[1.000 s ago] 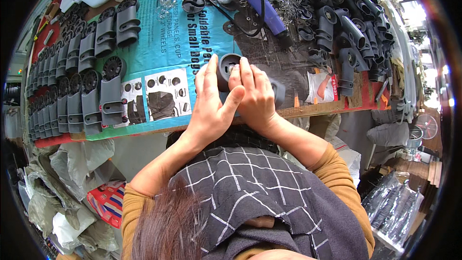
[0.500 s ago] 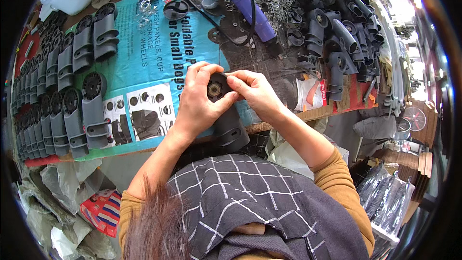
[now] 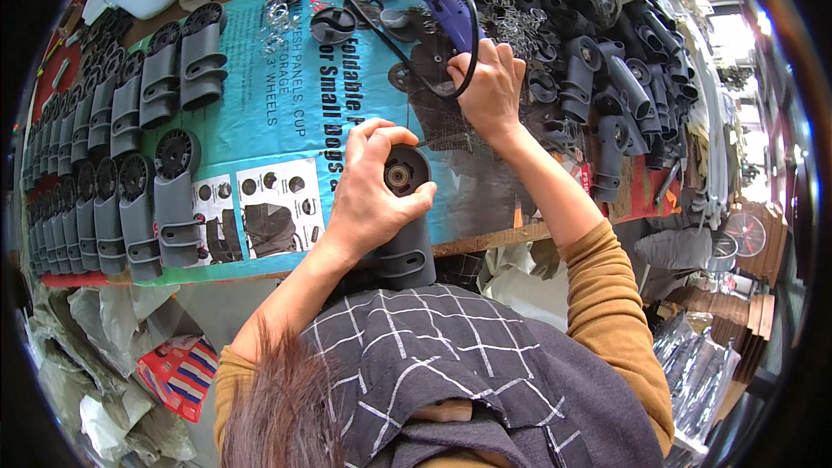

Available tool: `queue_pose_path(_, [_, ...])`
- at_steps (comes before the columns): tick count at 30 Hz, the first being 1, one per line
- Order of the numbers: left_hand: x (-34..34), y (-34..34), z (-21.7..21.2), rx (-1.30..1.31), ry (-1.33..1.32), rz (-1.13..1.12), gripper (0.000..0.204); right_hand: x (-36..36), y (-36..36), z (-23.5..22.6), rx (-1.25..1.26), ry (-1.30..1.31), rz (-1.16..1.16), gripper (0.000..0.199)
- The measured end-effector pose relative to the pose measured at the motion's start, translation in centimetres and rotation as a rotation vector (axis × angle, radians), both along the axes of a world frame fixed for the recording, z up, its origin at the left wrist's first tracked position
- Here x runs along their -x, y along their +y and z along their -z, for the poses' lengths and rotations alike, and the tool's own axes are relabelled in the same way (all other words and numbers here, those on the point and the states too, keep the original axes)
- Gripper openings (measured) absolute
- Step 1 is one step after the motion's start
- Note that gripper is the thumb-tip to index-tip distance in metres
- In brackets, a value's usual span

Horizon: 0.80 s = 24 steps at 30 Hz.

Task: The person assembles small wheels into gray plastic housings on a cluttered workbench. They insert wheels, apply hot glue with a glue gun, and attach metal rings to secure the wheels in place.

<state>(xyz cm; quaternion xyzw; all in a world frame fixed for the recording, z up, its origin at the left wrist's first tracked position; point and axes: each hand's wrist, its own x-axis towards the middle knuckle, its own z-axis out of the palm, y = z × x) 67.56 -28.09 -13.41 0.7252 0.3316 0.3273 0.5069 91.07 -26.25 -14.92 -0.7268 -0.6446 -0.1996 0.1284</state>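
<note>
Head view: your left hand (image 3: pixel 364 195) is bent at the wrist, fingers curled past the far side, thumb across the near side, clamped on one grey plastic leg piece with a round black head (image 3: pixel 406 256). One ring-shaped metal bearing (image 3: pixel 399 176) shows between thumb and fingers; the leg points toward your lap. Your right arm reaches further out, right hand (image 3: pixel 491 91) curled over the lower end of one purple cylindrical power tool (image 3: pixel 452 19); can't tell if it's clamped. Left of your left grip: two rows of upright grey plastic leg pieces (image 3: pixel 178 182). Beyond: at least four round grey plastic caps (image 3: pixel 333 26).
</note>
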Motion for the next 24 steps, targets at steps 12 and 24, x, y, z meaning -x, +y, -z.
queue_pose_path(12, [-1.6,0.1,1.1,-0.104,-0.086,-0.016,0.054,7.8,-8.5,-5.5,0.138,0.725,-0.177,0.007])
queue_pose_path(24, [-1.4,0.2,0.8,-0.088,-0.048,0.001,0.057,5.2,-9.2,-5.6,-0.031,0.686,-0.079,0.006])
